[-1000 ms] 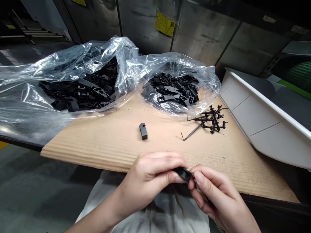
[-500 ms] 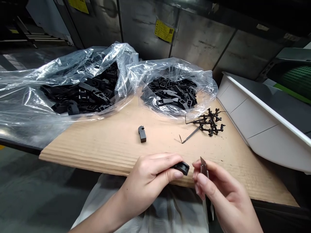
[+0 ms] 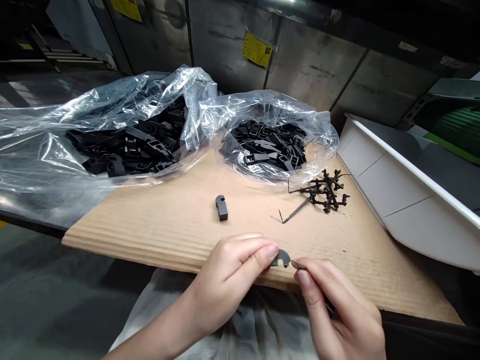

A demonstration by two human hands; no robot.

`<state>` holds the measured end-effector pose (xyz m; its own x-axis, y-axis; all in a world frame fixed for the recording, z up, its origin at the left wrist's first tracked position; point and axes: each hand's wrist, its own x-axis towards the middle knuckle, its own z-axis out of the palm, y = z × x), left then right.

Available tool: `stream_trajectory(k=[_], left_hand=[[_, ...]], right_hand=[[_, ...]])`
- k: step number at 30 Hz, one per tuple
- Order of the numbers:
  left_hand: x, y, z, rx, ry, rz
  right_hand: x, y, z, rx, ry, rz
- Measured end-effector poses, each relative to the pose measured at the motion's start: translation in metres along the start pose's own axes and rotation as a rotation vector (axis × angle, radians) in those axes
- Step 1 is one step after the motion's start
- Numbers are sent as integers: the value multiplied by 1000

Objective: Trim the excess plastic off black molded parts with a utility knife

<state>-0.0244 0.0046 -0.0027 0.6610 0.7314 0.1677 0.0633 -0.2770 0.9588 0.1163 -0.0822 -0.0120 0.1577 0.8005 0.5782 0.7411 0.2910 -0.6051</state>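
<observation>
While a black part (image 3: 281, 259) is pinched by the left hand (image 3: 228, 280), a thin blade (image 3: 295, 264) is held just beside it in the right hand (image 3: 337, 310), a lone part (image 3: 221, 208) lies on the cardboard (image 3: 150, 235) ahead, and two bags (image 3: 270, 107) are left full.

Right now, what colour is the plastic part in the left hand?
Black plastic part, best in head view.

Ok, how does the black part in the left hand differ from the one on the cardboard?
The part in the left hand is pinched up, showing a curved edge; the part on the cardboard lies there, showing a straight bar with a notched end. Both are black.
</observation>
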Motion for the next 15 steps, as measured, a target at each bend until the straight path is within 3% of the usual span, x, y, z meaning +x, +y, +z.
stream_trajectory(k=[8,12,15], left_hand=[[1,1,-1,61,-1,33],[2,1,-1,83,-5,31],[2,2,-1,86,-9,35]], right_hand=[[-2,-1,7,-23,65,-22],[1,-1,3,23,0,33],[7,-1,-3,97,-142,118]])
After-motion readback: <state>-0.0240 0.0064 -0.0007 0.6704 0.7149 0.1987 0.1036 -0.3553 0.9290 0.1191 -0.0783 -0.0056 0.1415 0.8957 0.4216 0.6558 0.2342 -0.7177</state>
